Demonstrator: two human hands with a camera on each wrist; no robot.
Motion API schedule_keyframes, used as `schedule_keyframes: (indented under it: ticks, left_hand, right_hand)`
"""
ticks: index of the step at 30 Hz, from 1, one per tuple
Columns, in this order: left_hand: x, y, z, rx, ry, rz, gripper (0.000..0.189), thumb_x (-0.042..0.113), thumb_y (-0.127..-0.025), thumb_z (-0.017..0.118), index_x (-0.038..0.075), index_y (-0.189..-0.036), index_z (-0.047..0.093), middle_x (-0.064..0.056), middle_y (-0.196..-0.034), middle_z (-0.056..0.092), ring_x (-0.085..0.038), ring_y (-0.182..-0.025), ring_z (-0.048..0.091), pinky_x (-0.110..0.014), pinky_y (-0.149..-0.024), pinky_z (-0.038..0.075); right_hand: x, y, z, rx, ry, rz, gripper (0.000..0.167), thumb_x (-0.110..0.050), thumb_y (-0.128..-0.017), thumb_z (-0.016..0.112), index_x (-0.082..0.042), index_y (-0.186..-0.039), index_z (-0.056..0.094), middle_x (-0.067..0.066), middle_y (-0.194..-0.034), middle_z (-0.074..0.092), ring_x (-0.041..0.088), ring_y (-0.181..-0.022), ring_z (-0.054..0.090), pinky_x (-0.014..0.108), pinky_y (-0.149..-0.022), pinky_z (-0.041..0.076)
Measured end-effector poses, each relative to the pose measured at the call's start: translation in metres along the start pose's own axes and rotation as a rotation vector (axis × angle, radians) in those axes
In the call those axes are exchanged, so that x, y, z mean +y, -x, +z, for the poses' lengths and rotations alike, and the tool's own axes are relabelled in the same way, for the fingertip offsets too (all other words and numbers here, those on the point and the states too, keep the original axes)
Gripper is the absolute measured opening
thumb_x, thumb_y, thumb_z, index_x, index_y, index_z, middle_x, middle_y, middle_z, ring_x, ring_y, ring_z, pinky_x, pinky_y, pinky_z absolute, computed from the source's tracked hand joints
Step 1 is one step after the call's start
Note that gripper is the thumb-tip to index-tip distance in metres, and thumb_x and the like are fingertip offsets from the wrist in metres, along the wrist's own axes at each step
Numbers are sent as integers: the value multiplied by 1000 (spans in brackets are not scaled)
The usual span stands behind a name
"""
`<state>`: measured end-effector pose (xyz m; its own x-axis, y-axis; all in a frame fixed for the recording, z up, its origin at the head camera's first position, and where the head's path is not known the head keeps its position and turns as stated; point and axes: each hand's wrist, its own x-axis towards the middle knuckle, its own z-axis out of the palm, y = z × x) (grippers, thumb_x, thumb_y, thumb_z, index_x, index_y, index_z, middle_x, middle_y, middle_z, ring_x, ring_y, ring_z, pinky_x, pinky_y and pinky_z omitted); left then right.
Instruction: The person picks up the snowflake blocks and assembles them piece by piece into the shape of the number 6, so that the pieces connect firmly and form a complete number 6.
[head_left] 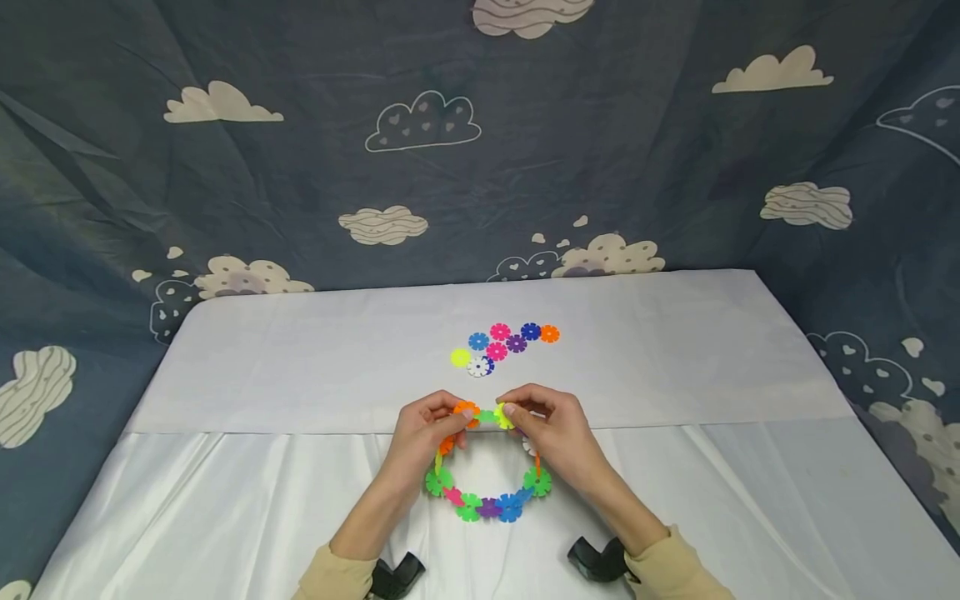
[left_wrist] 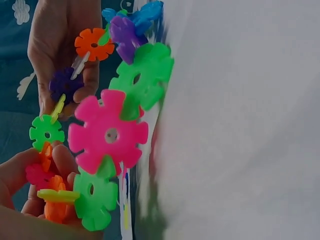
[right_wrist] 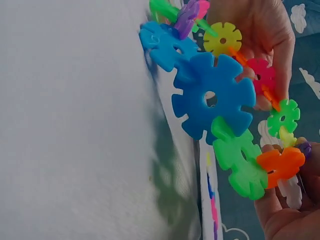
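A ring of linked plastic snowflake discs (head_left: pixel 490 507) in many colours hangs between both hands. At its far side my left hand (head_left: pixel 420 429) pinches an orange disc (head_left: pixel 467 409) between thumb and fingers. My right hand (head_left: pixel 553 427) grips the yellow disc (head_left: pixel 504 417), with a green disc (head_left: pixel 486 416) joining the two. In the left wrist view, a large pink disc (left_wrist: pixel 92 130) and green ones show on the ring's near side. A blue disc (right_wrist: pixel 230 82) fills the middle of the right wrist view, slotted into a green disc (right_wrist: pixel 240 162).
Beyond the hands, several loose discs lie on the white table cover (head_left: pixel 300 358), among them an orange (head_left: pixel 550 333), a purple (head_left: pixel 516 343) and a white one (head_left: pixel 477 367) overlapping a dark blue one. Behind the table hangs a dark cloud-patterned cloth (head_left: pixel 420 183).
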<state>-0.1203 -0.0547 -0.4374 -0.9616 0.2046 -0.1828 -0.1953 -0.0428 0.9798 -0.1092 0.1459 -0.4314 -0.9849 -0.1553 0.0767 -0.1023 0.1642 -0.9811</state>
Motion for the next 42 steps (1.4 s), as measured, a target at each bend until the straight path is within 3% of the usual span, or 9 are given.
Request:
schedule_keyframes:
  ticks: [7, 12, 17, 21, 24, 28, 34, 39, 42]
  left_hand:
    - [0, 2, 1, -29, 34, -47, 15, 14, -93, 66, -1, -95, 67, -7, -72, 61, -20, -67, 58, -26, -62, 46]
    - [2, 3, 0, -61, 36, -43, 13, 13, -94, 65, 0, -95, 64, -12, -74, 63, -22, -66, 57, -25, -61, 46]
    - [6, 6, -6, -228, -11, -13, 17, 19, -99, 58, 5, -110, 60, -23, -95, 67, -28, -64, 57, -25, -57, 45]
    - [12, 8, -10, -335, -3, 22, 24, 20, -102, 52, 8, -121, 60, -23, -105, 68, -30, -66, 59, -24, -55, 45]
    - [17, 8, -12, -316, 41, 16, 24, 17, -102, 51, 5, -120, 62, -23, -103, 67, -26, -66, 58, -23, -54, 45]
    - [23, 9, -18, -231, 100, 4, 22, 17, -101, 52, 2, -116, 62, -23, -95, 62, -20, -64, 54, -22, -55, 44]
    - [31, 10, -31, -146, 125, 37, 19, 18, -102, 51, 3, -112, 58, -14, -87, 55, -18, -61, 47, -23, -56, 41]
    - [36, 9, -41, -95, 113, 71, 18, 19, -102, 51, 4, -111, 57, -12, -85, 52, -18, -60, 44, -24, -56, 40]
    - [37, 8, -46, -84, 121, 81, 18, 19, -102, 52, 3, -111, 56, -13, -85, 52, -18, -59, 44, -23, -55, 39]
  right_hand:
    - [1, 0, 2, 35, 28, 3, 8, -6, -95, 64, -4, -99, 71, 8, -89, 65, 32, -78, 61, 37, -70, 55]
    - [2, 1, 3, 35, 20, -37, 9, -7, -96, 64, -3, -101, 70, 7, -89, 64, 31, -76, 58, 32, -66, 53]
    - [2, 0, -1, 27, -23, -45, 18, -16, -96, 66, -2, -106, 70, 7, -97, 67, 30, -84, 58, 29, -71, 53]
    - [0, -1, -6, 20, -70, 0, 27, -24, -96, 65, -2, -112, 70, 12, -108, 67, 26, -94, 58, 28, -81, 52]
    - [-1, -3, -9, 23, -86, 22, 31, -27, -97, 64, -2, -115, 68, 14, -114, 66, 24, -102, 60, 28, -88, 51]
    - [1, -7, -14, 45, -106, 33, 33, -27, -99, 62, 1, -116, 66, 15, -114, 67, 27, -110, 62, 34, -92, 51]
    - [10, -13, -20, 70, -100, 59, 33, -25, -100, 59, 3, -116, 66, 17, -113, 67, 34, -109, 61, 45, -91, 51]
    - [16, -21, -26, 58, -81, 107, 31, -21, -100, 60, 6, -115, 65, 21, -113, 67, 37, -108, 61, 44, -90, 52]
    - [18, -27, -31, 35, -14, 112, 28, -18, -99, 60, 5, -115, 66, 18, -111, 67, 35, -105, 62, 41, -88, 53]
